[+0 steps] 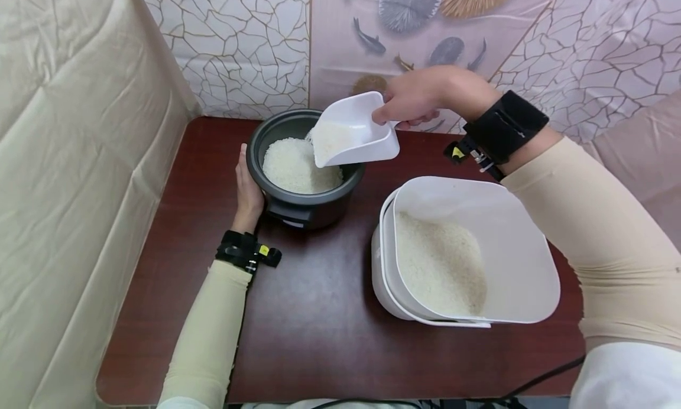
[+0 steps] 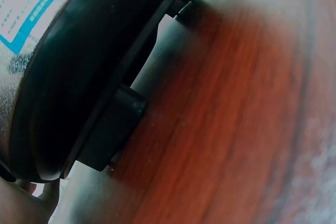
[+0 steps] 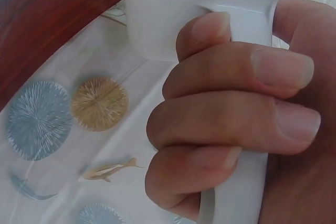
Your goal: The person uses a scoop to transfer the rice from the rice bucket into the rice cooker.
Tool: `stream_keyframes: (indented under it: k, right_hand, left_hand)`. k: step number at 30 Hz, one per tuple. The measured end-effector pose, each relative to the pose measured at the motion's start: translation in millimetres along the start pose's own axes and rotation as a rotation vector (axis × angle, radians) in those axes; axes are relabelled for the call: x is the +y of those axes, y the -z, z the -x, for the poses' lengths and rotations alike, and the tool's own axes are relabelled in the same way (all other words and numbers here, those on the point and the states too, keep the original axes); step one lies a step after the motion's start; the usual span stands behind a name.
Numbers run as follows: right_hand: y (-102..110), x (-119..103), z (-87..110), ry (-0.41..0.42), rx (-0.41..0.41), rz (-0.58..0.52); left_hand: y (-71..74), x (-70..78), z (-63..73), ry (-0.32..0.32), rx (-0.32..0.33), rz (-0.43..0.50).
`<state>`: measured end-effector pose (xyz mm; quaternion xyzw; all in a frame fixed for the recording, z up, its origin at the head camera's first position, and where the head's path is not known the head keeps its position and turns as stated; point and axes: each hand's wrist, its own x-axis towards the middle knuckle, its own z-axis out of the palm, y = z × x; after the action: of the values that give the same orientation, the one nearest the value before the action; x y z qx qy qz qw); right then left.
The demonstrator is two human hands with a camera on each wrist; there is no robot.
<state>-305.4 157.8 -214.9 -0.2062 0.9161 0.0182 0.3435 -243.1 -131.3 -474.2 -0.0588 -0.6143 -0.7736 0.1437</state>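
Observation:
My right hand (image 1: pixel 420 98) grips a white scoop (image 1: pixel 367 143) by its handle, the fingers (image 3: pixel 231 119) wrapped round it in the right wrist view. The scoop is tilted over the rim of a dark rice cooker (image 1: pixel 305 214), with rice (image 1: pixel 332 138) at its lip. A mound of white rice (image 1: pixel 292 166) lies inside the cooker. Against the cooker's left side rests my left hand (image 1: pixel 249 193), fingers extended along the wall. The left wrist view shows the cooker's black base (image 2: pixel 79 77) and part of the left hand (image 2: pixel 31 203) low in the corner.
A white rice bin (image 1: pixel 511 249) stands open at the right, rice (image 1: pixel 441 261) heaped on its left side and its handle lowered in front. Everything sits on a dark red-brown table (image 1: pixel 308 314). Patterned cloth (image 1: pixel 239 54) hangs behind, plain cloth (image 1: pixel 69 190) at the left.

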Motion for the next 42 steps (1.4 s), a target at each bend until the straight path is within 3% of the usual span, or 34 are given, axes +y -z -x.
stream_keyframes:
  k: [13, 21, 28, 33, 37, 42]
  right_hand:
    - [6.0, -8.7, -0.5, -0.067, -0.016, 0.133]
    - [5.9, -12.1, 5.7, -0.095, 0.03, 0.196]
    - [9.0, -16.6, 7.1, -0.089, 0.075, 0.266]
    - [3.6, -27.9, 14.2, -0.119, 0.205, 0.361]
    - [-6.2, -37.5, 21.0, -0.136, 0.37, 0.393]
    - [-22.7, -47.7, 24.5, -0.061, 0.597, 0.468]
  left_hand:
    - [1.4, 0.8, 0.1, 0.019, 0.004, -0.037]
    - [6.6, -28.1, -11.5, 0.014, 0.014, -0.005]
    - [7.7, -27.7, -10.3, 0.017, 0.017, -0.021]
    - [4.0, -9.8, -4.6, 0.017, 0.012, -0.028]
    - [0.6, 0.9, -1.6, 0.015, 0.011, -0.028]
    - [0.1, 2.8, -0.5, 0.023, 0.009, -0.036]
